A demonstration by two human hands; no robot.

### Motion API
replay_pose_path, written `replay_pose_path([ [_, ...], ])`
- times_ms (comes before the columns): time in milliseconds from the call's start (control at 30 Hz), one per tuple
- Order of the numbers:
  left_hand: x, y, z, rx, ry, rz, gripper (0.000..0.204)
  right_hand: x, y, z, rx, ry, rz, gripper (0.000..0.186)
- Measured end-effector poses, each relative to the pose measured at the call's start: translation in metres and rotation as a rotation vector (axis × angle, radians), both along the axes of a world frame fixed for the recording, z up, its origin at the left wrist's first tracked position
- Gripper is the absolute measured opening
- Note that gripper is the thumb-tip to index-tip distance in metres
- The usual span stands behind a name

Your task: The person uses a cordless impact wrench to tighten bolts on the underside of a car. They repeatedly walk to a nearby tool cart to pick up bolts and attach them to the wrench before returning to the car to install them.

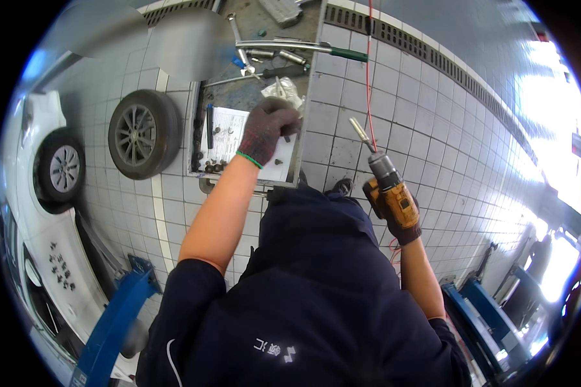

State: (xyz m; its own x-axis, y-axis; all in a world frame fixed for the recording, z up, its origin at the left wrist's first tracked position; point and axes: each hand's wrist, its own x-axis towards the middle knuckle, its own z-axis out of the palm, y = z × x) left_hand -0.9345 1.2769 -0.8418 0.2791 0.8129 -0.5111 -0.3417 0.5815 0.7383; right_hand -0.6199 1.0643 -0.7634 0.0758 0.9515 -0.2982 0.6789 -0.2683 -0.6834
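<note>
My left hand [268,126], in a dark knit glove with a green cuff edge, reaches over the near end of a tool cart [306,109]. Its fingers are curled in above a white paper sheet [226,129]; whatever is in them is hidden. Small dark bolts or nuts [216,166] lie along the sheet's lower left, near a dark pen-like tool [210,126]. A clear plastic bag [284,90] sits just beyond my fingers. Out to the right, my gloved right hand [407,233] grips a yellow and black cordless drill [400,203], its long silver socket [359,129] pointing forward.
Wrenches, sockets and a green-handled torque wrench [348,54] cover the cart's far part; that handle overhangs the right edge. A wheel [142,134] stands left of the cart. Further left is a white car [64,258]. Blue lift arms [119,316] flank me. A red hose [369,84] hangs ahead.
</note>
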Motion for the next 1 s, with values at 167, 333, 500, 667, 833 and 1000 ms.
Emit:
replay_pose_path([
  [167,0.059,-0.020,0.070,-0.108,-0.349,-0.038,0.013,0.024,-0.008,0.015,0.191,-0.131,0.202,0.045],
  [333,0.135,-0.066,0.133,-0.008,-0.358,0.071,0.017,0.068,-0.055,0.049,0.216,-0.046,0.077,0.045],
  [500,0.246,-0.138,0.160,0.068,-0.449,-0.013,0.023,0.152,-0.129,0.069,0.278,0.026,0.003,0.045],
  [667,0.368,-0.213,0.202,0.131,-0.470,-0.153,0.025,0.244,-0.212,0.083,0.355,0.398,-0.206,0.043],
  [833,0.463,-0.245,0.242,0.411,-0.185,-0.416,0.013,0.338,-0.288,0.084,0.390,0.520,-0.319,0.036],
  [1000,0.545,-0.229,0.293,1.031,-0.034,-0.765,0.016,0.398,-0.310,0.118,0.573,1.133,-0.338,0.041],
])
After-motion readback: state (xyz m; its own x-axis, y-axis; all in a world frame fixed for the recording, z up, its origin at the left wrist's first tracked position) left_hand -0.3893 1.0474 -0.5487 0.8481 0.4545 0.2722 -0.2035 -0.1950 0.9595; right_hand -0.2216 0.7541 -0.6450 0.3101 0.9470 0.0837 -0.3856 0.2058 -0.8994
